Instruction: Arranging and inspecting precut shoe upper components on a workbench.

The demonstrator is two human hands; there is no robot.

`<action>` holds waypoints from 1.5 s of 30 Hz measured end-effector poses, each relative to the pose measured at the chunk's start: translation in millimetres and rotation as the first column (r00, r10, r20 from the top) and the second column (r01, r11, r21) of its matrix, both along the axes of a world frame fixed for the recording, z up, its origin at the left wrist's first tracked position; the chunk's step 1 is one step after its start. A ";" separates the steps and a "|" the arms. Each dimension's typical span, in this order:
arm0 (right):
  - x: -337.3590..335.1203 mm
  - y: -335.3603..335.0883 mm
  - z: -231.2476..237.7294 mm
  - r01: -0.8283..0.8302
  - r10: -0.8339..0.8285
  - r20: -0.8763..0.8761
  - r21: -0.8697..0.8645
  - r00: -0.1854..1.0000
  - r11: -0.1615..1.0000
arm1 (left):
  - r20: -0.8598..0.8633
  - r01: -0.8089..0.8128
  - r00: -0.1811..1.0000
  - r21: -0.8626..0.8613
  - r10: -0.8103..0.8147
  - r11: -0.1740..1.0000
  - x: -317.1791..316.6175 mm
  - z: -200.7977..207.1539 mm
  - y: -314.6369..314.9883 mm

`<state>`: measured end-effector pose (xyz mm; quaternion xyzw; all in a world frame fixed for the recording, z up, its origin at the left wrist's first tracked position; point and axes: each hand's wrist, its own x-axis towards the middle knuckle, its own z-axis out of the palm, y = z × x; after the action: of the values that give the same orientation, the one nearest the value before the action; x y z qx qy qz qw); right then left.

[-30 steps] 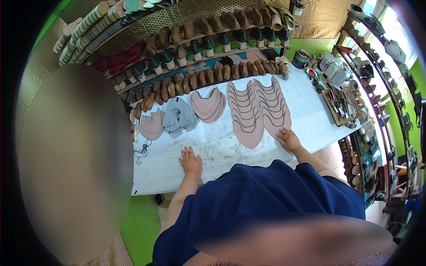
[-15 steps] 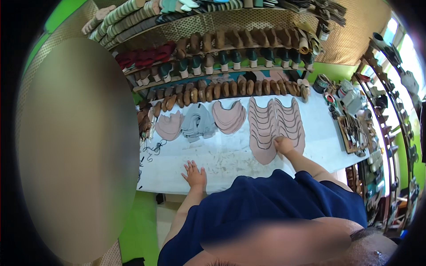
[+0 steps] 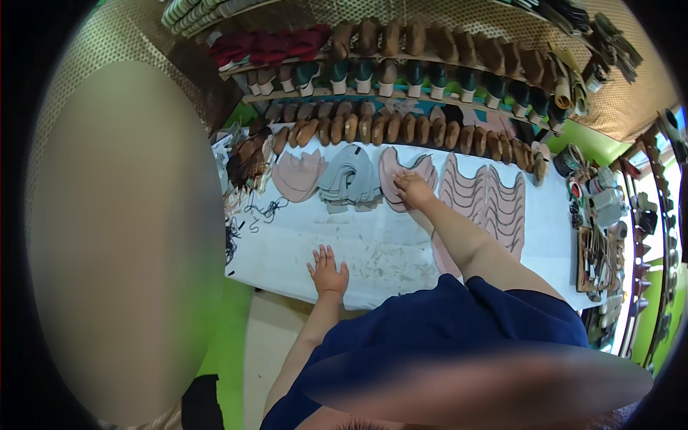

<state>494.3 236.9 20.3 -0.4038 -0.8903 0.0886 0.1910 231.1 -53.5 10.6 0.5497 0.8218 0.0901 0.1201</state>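
My right hand lies on a stack of pink U-shaped shoe-upper pieces, fingers stretched over it; I see nothing gripped. My left hand rests flat with spread fingers on the near part of the white-covered table. Left of the touched stack sits a pile of grey U-shaped pieces, then another pink stack. On the right, two rows of overlapping pink uppers with dark-edged curves, a left row and a right row, are partly covered by my right forearm.
Brown shoe lasts line the table's back edge, below shelves holding more lasts and green-and-white ones. A tray of hand tools and several cans and bottles stand at the right. Black cords lie at the left.
My right hand has left the rows of overlapping uppers and moved left and away from me onto the pink stack. My left hand stays flat on the table. The view has shifted.
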 end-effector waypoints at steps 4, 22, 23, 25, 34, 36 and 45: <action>3.3 14.6 -12.1 -0.146 0.151 0.111 -0.051 0.982 0.988 | -0.003 -0.003 1.000 -0.009 0.003 1.000 -1.6 2.2 2.3; 98.3 49.8 110.8 0.398 -0.641 -0.701 -0.516 0.313 0.759 | -0.026 0.037 0.999 0.010 -0.037 0.999 -1.5 -2.0 -3.6; 104.2 34.2 128.5 0.423 -0.655 -0.695 -0.519 0.296 0.742 | -0.038 0.012 0.999 0.001 -0.012 1.000 -3.0 -4.7 -7.4; 147.1 14.6 142.1 0.450 -0.667 -0.678 -0.514 0.309 0.730 | -0.048 0.038 0.998 -0.001 -0.038 0.999 -2.1 -2.7 -3.7; 346.2 -84.9 137.7 0.740 -0.826 -0.232 -0.366 0.515 0.564 | -0.067 0.032 0.997 0.025 -0.030 0.999 1.7 1.0 0.4; 374.6 -98.6 135.5 0.769 -0.846 -0.179 -0.354 0.502 0.532 | -0.068 0.012 0.998 -0.007 -0.013 1.000 2.0 1.9 -3.5; 487.3 -99.7 97.2 0.806 -0.881 -0.059 -0.379 0.469 0.454 | -0.071 -0.361 0.929 0.050 0.364 0.931 97.8 3.7 25.2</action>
<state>981.7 137.2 117.5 -0.8038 -0.5119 0.1636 0.2552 329.0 -28.2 14.4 0.3937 0.9115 0.1037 0.0587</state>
